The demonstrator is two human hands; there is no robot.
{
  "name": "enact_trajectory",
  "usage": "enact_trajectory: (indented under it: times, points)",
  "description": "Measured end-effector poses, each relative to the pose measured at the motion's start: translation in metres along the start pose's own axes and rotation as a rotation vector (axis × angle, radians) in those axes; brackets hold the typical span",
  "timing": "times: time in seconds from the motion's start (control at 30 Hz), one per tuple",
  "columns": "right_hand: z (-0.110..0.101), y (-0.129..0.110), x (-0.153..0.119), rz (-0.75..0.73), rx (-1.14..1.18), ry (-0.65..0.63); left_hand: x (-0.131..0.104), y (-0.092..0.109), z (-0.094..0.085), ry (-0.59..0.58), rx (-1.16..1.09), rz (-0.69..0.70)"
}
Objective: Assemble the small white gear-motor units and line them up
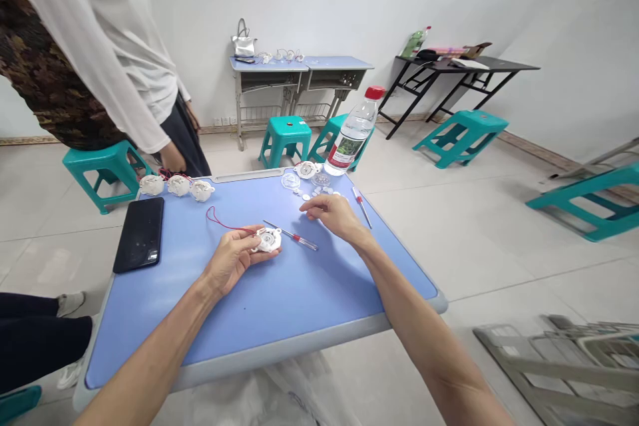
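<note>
Our left hand (238,256) pinches a round, red-wired white plastic part (269,239) above the blue rectangular tabletop (279,299) — thumb at its edge. Our right hand (333,214) curls loosely near some small white plastic discs (306,198) — whether its fingertips grip anything, we cannot tell.

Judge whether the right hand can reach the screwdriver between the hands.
Probably yes: the screwdriver lies close to the right hand, and its clear handle sits uncovered on the blue desk.

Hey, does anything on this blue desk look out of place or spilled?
No visible spill. The water bottle near the blue desk's far right corner appears tilted, possibly just lens distortion; small white pieces lie loosely scattered near it.
</note>
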State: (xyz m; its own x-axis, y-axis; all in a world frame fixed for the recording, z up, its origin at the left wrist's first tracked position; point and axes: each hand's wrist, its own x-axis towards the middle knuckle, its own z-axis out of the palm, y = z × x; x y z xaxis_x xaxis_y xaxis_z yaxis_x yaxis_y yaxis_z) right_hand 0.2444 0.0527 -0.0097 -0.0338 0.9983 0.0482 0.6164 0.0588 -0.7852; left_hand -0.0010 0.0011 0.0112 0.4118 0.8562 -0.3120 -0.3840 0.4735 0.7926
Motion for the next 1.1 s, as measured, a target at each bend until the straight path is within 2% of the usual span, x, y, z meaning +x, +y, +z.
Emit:
enact_trajectory:
  times: [0.2,0.3,0.47,0.57,0.67,0.83,1.0,1.1]
  points:
    - [0.007,0.005,0.004,-0.047,0.101,-0.027,0.001,0.0,0.0,0.009,-0.001,-0.007]
    - [0.008,0.003,0.002,-0.017,0.27,-0.052,0.001,0.0,0.0,0.01,-0.008,-0.008]
    - [0.006,-0.009,-0.006,0.083,0.647,-0.22,0.0,-0.001,-0.002,-0.004,-0.025,-0.017]
    - [0.007,-0.015,-0.011,0.124,0.77,-0.338,0.0,-0.003,-0.003,-0.04,-0.039,-0.013]
    - [0.01,-0.019,-0.016,0.116,0.826,-0.391,0.001,-0.004,-0.004,-0.063,-0.048,-0.009]
    - [0.018,-0.033,-0.025,-0.058,0.763,-0.348,0.002,-0.004,-0.005,-0.057,-0.052,-0.012]
    - [0.027,-0.051,-0.037,-0.366,0.528,-0.251,0.001,-0.003,-0.005,-0.115,-0.021,0.01]
    - [0.03,-0.054,-0.04,-0.488,0.362,-0.179,0.002,-0.003,-0.005,-0.112,-0.025,0.016]
